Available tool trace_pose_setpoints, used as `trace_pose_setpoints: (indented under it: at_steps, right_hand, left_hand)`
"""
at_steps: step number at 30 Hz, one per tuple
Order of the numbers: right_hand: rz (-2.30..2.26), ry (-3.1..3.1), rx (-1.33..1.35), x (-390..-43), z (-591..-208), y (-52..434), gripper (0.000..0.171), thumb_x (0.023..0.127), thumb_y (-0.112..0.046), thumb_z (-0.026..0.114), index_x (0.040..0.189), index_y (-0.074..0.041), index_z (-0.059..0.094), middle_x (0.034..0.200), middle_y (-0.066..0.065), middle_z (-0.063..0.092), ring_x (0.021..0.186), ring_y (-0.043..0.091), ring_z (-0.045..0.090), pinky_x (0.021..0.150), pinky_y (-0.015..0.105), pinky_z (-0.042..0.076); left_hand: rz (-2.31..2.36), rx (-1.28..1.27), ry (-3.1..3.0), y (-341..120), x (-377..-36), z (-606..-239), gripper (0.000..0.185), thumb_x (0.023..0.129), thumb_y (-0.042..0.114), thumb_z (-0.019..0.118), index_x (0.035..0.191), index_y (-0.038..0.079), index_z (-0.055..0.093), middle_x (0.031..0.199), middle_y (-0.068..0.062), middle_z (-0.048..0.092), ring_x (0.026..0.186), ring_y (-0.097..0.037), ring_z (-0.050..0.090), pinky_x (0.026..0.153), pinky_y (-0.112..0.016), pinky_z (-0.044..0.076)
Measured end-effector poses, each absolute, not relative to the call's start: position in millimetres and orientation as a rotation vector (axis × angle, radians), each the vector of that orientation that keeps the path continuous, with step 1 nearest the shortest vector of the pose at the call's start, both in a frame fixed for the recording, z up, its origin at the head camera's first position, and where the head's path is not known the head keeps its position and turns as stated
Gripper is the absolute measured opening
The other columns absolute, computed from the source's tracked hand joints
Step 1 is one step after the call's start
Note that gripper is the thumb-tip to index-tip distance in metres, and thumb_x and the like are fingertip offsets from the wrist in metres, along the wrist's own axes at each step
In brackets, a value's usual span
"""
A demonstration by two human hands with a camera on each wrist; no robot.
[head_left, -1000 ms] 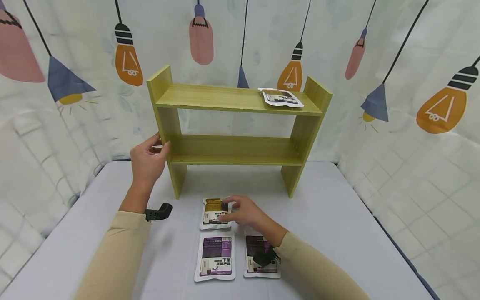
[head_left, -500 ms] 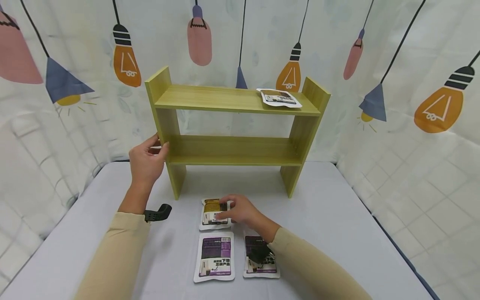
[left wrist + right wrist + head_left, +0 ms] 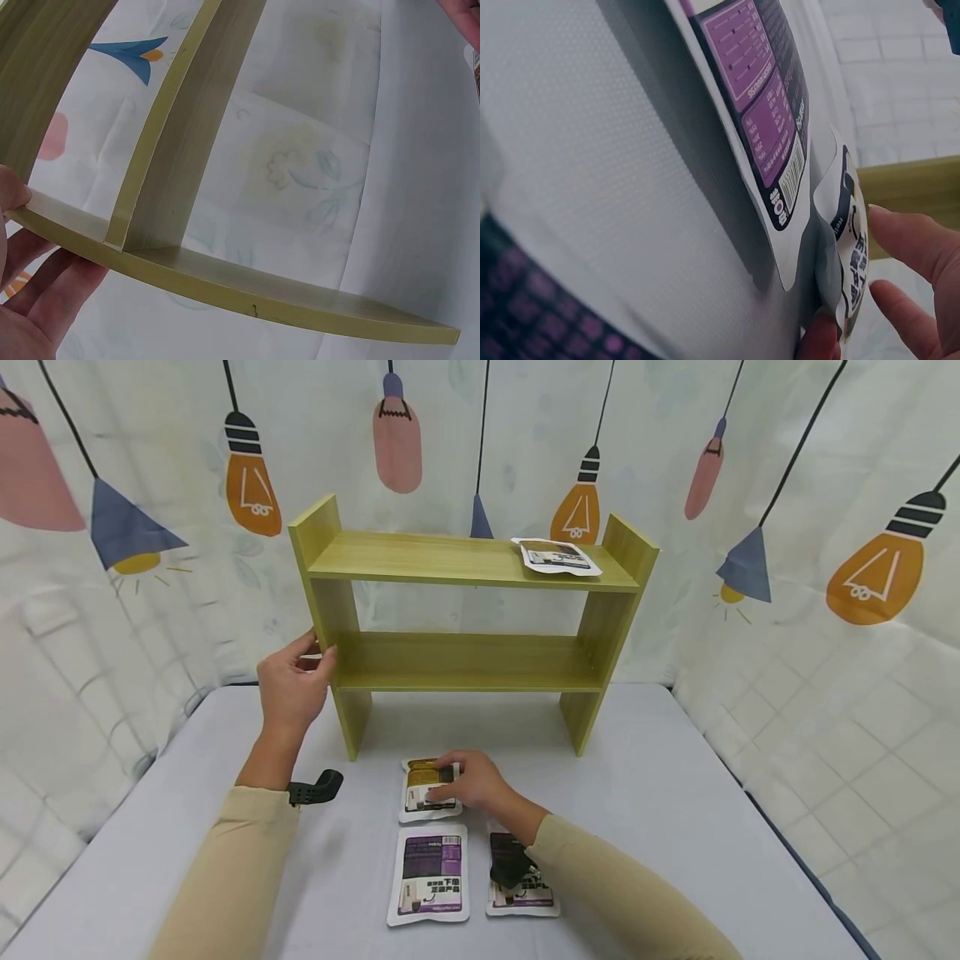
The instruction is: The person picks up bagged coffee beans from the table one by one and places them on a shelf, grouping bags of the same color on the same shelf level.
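Small white pouch (image 3: 428,787) with yellow-brown top band and dark label, front edge lifted slightly off grey surface (image 3: 675,793), just before light green wooden two-tier shelf (image 3: 465,610), standing upright at the back.

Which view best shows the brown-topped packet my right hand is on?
Head view: the brown-topped packet lies flat and whole under the right hand. Right wrist view shows only its lifted edge near the fingers. Left wrist view barely shows it.
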State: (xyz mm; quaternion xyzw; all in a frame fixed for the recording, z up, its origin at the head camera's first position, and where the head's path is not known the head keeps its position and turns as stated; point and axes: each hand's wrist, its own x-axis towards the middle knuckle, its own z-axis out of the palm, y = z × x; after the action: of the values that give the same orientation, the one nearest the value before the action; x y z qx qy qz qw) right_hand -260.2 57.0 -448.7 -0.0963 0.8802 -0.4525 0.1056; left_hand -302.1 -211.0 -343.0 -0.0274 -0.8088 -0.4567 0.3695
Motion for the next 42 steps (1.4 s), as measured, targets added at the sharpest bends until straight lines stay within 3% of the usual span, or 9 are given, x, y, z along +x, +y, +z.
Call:
trace_pose_setpoints:
  at_steps: [14, 25, 42]
  right_hand:
    - [-1.324, 2.624, -0.277, -264, -449, 53, 0.044, 0.077, -0.022, 0.091, 0.118, -0.019, 0.077, 0.137, 0.013, 0.064, 0.129, 0.037, 0.057, 0.102, 0.052, 0.052]
    - [-1.337, 2.616, -0.280, -266, -451, 50, 0.045, 0.074, -0.020, 0.092, 0.117, -0.022, 0.078, 0.136, 0.010, 0.065, 0.126, 0.035, 0.058, 0.098, 0.050, 0.054]
    - [-1.307, 2.637, -0.257, -268, -449, 46, 0.047, 0.072, -0.016, 0.093, 0.116, -0.024, 0.077, 0.134, 0.010, 0.066, 0.113, 0.027, 0.061, 0.094, 0.043, 0.054]
  left_hand:
    - [-1.180, -0.074, -2.078, -210, -300, -341, 0.040, 0.099, 0.024, 0.064, 0.138, 0.020, 0.067, 0.120, -0.013, 0.076, 0.095, -0.033, 0.074, 0.070, -0.001, 0.046]
    - [-1.193, -0.049, -2.092, -210, -300, -341, 0.040, 0.099, 0.026, 0.063, 0.139, 0.021, 0.065, 0.122, -0.013, 0.075, 0.097, -0.031, 0.073, 0.071, -0.003, 0.048]
    - [-1.176, -0.051, -2.081, -209, -301, -343, 0.040, 0.099, 0.026, 0.063, 0.139, 0.021, 0.066, 0.121, -0.014, 0.075, 0.096, -0.033, 0.073, 0.069, 0.001, 0.043]
